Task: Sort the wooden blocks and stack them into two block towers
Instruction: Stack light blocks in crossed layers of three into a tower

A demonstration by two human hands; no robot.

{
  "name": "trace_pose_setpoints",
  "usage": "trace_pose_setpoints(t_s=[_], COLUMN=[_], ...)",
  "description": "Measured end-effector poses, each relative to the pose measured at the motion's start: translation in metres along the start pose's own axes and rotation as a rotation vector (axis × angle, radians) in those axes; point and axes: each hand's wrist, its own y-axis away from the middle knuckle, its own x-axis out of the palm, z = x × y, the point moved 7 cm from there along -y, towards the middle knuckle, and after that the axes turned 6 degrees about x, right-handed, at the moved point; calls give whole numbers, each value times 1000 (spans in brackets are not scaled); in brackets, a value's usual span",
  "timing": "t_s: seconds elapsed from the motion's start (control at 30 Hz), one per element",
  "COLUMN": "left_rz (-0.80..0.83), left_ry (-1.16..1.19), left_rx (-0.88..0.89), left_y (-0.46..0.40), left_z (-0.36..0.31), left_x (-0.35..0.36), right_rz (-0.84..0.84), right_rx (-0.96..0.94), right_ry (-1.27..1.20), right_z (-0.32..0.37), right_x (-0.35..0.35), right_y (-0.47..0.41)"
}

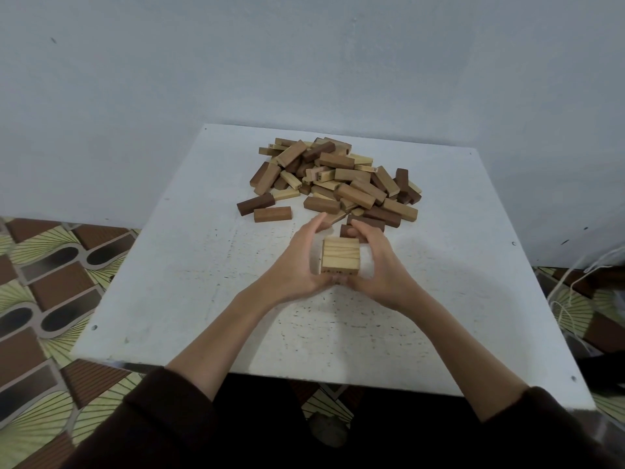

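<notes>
between both hands, pale square block stack [340, 254]

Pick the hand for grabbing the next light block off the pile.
Likely left. Both hands cup the light stack, but the left hand's fingers already extend toward the pile, and pale blocks lie on its left side. The right hand sits by dark blocks. Close call.
</notes>
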Motion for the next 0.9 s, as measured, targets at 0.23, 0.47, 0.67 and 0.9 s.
trace_pose_setpoints(t_s=[0.23, 0.47, 0.67, 0.9], left_rz=[-78, -89, -71, -61], left_ry=[-7, -148, -182, -183], left_rx=[-120, -13, 18, 18], left_y=[8, 16, 15, 15], left_z=[34, 14, 10, 11], left_x=[23, 24, 26, 27], right_rz=[-110, -131, -125, -113], right_rx=[115, 62, 60, 69], right_ry=[-47, 71, 112, 144], right_z=[-8, -6, -10, -11], right_x=[22, 27, 31, 32], right_y=[22, 22, 19, 18])
